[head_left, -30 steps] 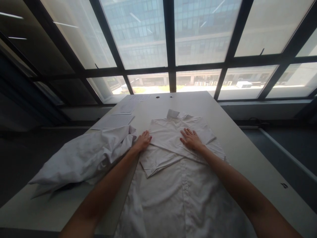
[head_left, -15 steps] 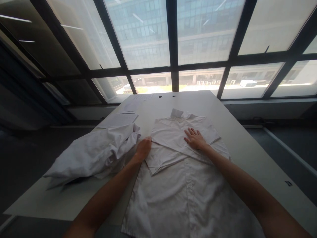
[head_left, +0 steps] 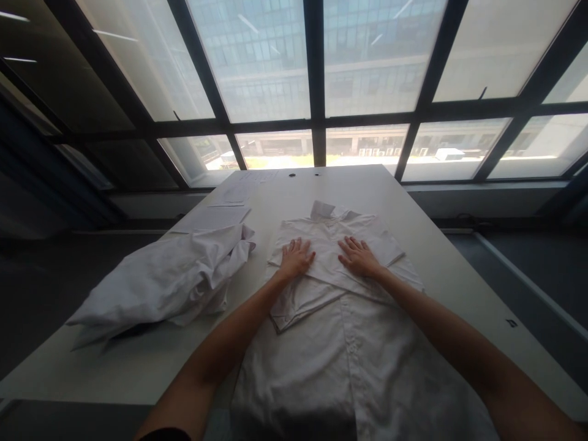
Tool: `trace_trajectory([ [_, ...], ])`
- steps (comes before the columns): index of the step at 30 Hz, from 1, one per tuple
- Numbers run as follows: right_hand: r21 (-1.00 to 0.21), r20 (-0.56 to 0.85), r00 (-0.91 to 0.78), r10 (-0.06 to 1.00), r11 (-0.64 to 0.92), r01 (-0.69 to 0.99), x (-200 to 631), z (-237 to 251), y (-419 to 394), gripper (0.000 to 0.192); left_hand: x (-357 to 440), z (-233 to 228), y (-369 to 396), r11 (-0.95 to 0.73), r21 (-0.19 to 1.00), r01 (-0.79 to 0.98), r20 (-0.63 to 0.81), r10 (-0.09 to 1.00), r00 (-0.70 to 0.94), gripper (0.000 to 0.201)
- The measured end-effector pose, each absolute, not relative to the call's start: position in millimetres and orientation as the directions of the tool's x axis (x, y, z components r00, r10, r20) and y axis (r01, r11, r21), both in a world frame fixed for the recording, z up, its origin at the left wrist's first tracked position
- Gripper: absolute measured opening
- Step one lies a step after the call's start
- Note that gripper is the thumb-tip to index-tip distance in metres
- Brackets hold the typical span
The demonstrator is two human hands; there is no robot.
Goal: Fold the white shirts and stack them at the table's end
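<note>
Now the white shirt [head_left: 316, 349] lies button side up on the bench [head_left: 353, 184], its collar [head_left: 322, 210] towards the windows [head_left: 271, 61], its sleeves [head_left: 316, 294] folded across the chest and its lower part running out of the bottom of the view. What has just changed is the left hand [head_left: 296, 258]: half a second ago it was curled at the shirt's side edge, and now it has come inward onto the folded layers. That suggests the edge has been adjusted for the moment and the work is at pressing the layers flat. The left hand is spread out, palm down, fingers a little apart, touching the cloth without gripping it. The right hand [head_left: 359, 257] rests on the chest much as before, likewise flat and holding nothing. To the left, near the shirt, a crumpled bundle of pale cloth [head_left: 160, 282] sits on the bench, with papers [head_left: 220, 215] beyond it
</note>
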State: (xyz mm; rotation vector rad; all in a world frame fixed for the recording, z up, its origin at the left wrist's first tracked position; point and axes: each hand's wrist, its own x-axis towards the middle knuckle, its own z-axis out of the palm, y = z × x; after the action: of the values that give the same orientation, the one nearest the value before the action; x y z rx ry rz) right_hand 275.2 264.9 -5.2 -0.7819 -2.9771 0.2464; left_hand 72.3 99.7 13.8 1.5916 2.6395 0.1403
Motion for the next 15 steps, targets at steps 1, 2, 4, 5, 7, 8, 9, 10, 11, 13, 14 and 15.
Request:
trace_trajectory([
  [1,-0.168,0.009,-0.869,0.494,0.858,0.486,276.0,-4.8,264.3,0.069,72.6,11.9,103.9,0.473,0.106,0.875,-0.013,0.88,-0.474,0.066],
  [2,-0.168,0.011,-0.867,0.498,0.856,0.49,277.3,-4.6,262.9,0.069,72.7,10.4,105.7,0.478,0.1,0.873,-0.012,0.878,-0.479,0.066],
  [4,-0.169,0.025,-0.863,0.505,0.853,0.494,281.4,-5.0,257.3,0.069,73.6,8.0,103.0,0.47,0.079,0.879,0.009,0.881,-0.473,0.066],
  [5,-0.171,0.035,-0.862,0.506,0.852,0.494,284.1,-5.6,253.4,0.068,74.6,7.2,99.3,0.464,0.068,0.883,0.018,0.885,-0.466,0.066],
  [7,-0.179,0.052,-0.863,0.503,0.854,0.488,289.8,-7.7,244.2,0.068,77.4,6.2,90.0,0.452,0.05,0.891,0.026,0.891,-0.454,0.066],
  [8,-0.186,0.06,-0.864,0.5,0.856,0.483,292.3,-8.9,239.9,0.068,78.9,6.3,85.7,0.448,0.046,0.893,0.022,0.893,-0.449,0.067],
  [9,-0.194,0.067,-0.865,0.498,0.857,0.478,294.0,-10.1,236.3,0.067,80.3,6.9,82.4,0.447,0.046,0.894,0.012,0.894,-0.447,0.067],
  [10,-0.204,0.073,-0.865,0.497,0.856,0.475,294.7,-11.0,233.9,0.066,81.2,8.3,80.7,0.449,0.051,0.892,-0.005,0.894,-0.449,0.067],
  [11,-0.217,0.079,-0.863,0.5,0.853,0.474,294.0,-11.3,233.3,0.065,81.5,10.4,80.9,0.456,0.06,0.888,-0.028,0.89,-0.455,0.068],
  [13,-0.252,0.11,-0.842,0.527,0.835,0.49,288.3,-9.3,238.7,0.061,80.1,16.3,88.2,0.477,0.089,0.875,-0.059,0.879,-0.473,0.068],
  [14,-0.271,0.144,-0.824,0.548,0.822,0.5,283.3,-6.7,245.0,0.059,78.3,19.9,95.3,0.477,0.112,0.872,-0.045,0.879,-0.475,0.064],
  [15,-0.289,0.19,-0.797,0.573,0.809,0.512,277.2,-2.9,253.7,0.057,75.7,23.6,104.6,0.463,0.144,0.874,-0.009,0.884,-0.467,0.059],
])
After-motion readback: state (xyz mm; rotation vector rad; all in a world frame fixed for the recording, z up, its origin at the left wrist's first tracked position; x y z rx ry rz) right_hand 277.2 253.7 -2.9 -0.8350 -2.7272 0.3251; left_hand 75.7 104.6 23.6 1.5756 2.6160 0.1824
